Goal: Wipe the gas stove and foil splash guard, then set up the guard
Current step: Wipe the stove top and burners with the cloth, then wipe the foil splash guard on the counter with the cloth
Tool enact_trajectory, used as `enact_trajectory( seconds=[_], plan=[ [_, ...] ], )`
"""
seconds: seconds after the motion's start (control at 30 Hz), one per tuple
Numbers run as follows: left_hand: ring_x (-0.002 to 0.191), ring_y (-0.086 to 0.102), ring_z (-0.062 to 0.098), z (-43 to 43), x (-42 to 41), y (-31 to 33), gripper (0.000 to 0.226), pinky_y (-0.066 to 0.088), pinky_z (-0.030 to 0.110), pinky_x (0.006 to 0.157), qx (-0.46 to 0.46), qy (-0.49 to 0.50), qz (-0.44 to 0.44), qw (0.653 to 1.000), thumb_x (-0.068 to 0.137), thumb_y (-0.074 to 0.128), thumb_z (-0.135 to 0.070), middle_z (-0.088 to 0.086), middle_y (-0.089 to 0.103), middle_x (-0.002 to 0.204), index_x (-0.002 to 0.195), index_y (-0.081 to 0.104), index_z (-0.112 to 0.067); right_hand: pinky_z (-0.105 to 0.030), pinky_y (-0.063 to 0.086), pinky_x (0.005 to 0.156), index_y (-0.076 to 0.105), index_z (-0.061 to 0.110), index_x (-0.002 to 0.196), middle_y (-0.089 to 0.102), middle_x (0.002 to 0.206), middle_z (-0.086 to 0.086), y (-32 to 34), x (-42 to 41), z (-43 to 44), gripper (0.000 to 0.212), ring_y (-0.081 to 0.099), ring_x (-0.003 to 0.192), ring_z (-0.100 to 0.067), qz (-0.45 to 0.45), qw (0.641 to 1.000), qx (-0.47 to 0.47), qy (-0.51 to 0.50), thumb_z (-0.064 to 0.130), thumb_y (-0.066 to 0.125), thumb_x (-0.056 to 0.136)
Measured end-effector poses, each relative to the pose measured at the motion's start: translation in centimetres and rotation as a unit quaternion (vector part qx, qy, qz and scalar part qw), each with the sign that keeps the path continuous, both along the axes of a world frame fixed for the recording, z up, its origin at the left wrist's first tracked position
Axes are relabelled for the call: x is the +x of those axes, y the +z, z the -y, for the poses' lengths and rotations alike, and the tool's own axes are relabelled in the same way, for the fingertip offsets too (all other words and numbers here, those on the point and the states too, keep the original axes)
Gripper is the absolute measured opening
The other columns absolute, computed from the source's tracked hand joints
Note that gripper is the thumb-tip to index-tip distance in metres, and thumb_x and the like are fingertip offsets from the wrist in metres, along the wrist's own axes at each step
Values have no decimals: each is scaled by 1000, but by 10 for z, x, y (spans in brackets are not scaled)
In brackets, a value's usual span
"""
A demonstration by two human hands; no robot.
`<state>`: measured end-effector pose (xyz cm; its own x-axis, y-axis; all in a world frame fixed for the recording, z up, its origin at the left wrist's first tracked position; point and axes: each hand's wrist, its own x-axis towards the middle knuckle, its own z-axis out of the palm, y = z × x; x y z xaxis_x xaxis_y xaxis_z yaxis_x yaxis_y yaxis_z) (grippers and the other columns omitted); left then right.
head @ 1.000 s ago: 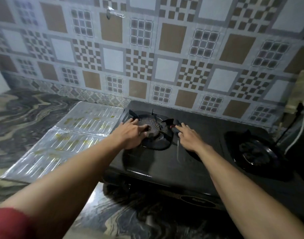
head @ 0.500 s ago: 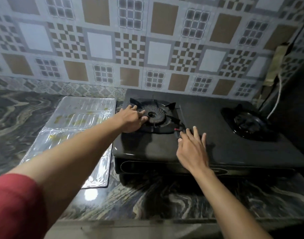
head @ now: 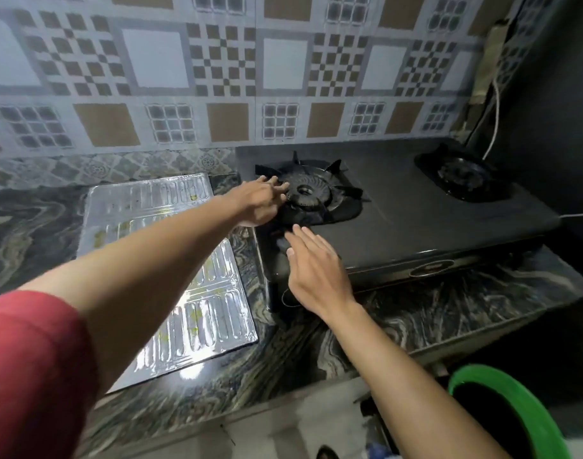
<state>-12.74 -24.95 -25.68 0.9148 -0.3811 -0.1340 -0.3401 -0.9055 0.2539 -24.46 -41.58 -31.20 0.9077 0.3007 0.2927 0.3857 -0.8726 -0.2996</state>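
Right hand [head: 316, 270] pulls back flat, empty — left hand [head: 258, 203] touches burner [head: 308, 193], fingers loose; pre-wipe, we need a cloth

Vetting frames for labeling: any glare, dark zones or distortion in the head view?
Head view: hard glare on the foil splash guard, strongest at its near edge. The right burner of the gas stove sinks into shadow, detail lost. The tiled wall lines bow from wide-angle distortion. The left hand is slightly soft against the dark left burner.
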Motion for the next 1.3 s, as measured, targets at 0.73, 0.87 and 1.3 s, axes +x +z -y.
enact_trajectory(
  seconds=[0.73,0.87,1.3],
  plan=[
    [129,54,21,-43,-66,51,69,40,37,111,-233,49,-35,971,78,47,4,3,60,139,142,52,-19,-27,48,63,71,30,101,72,84,0,105,1,25,33,61,65,-6,-215,954,194,75,7,56,84],
    [114,61,6,-44,-85,75,58,51,35,94,-345,39,-89,934,83,60,0,-3,66,126,136,58,-24,-28,50,73,71,24,99,71,90,-11,134,21,16,31,60,74,-10,-209,930,294,75,1,57,85],
    [67,66,8,-67,-118,142,11,53,20,62,-457,244,94,850,94,63,-16,0,74,80,97,72,-11,-38,59,86,64,22,116,73,109,-7,187,61,-21,40,71,99,-21,-320,851,326,259,13,79,80]
  ],
)
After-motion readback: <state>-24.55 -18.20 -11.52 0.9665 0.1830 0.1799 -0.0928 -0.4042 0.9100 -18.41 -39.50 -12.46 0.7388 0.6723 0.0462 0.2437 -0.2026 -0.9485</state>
